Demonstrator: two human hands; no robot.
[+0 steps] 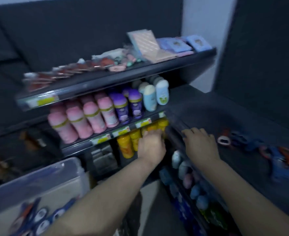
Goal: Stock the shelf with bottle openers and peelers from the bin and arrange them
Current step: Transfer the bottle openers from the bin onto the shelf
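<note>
The view is blurred by motion. My left hand (151,145) reaches forward in front of the yellow bottles (131,142), its fingers hidden behind the back of the hand. My right hand (200,143) rests with straight, spread fingers on the front edge of the dark shelf (208,113) at the right. On that shelf lie a pink-ringed bottle opener (223,140) and several blue and orange openers or peelers (276,159). A clear plastic bin (38,183) at the lower left holds several blue-handled openers (41,218).
The rack ahead carries pink, purple and pale-blue bottles (106,113) on its middle shelf. Its top shelf (123,74) holds packets and small packaged goods. Below my right arm, a lower shelf holds blue and pale bottles (191,181).
</note>
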